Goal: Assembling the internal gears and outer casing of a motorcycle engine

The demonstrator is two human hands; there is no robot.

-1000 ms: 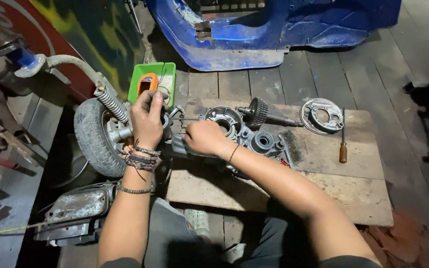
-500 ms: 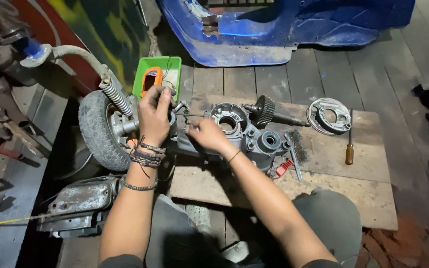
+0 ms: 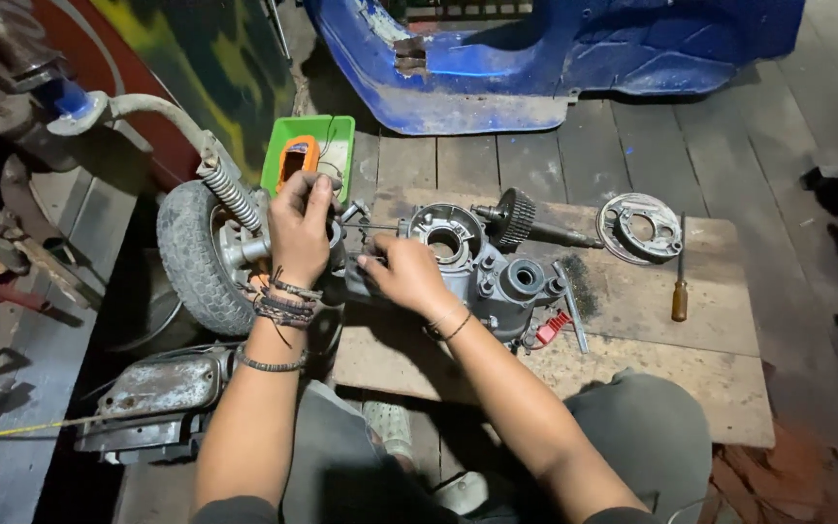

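1. While the person sits on the wooden floor (image 3: 555, 155), a blue scooter body (image 3: 535, 58) lies at the far side, the largest thing in the room.
2. Before the knees lies a flat wooden board (image 3: 632, 330); it carries most of the parts.
3. At the left edge of the board stands a small wheel (image 3: 196, 257) with a black tyre, and a coil spring (image 3: 230, 194) rises just above it.
4. Joined to the wheel is a grey engine case (image 3: 477, 267), which rests on the board, between the two hands and to the right of them.
5. A toothed gear shaft (image 3: 521, 218) lies behind the case, and a round brake plate (image 3: 640, 226) is further right.
6. A green tray (image 3: 341, 136) with an orange meter (image 3: 298, 157) stands behind the wheel.
7. A screwdriver (image 3: 678, 281) with wooden handle lies near the plate.
8. The left hand (image 3: 301, 228) is closed around a small part at the hub side of the case; what it pinches, I cannot tell.
9. The right hand (image 3: 404, 277) presses on the case with bent fingers.
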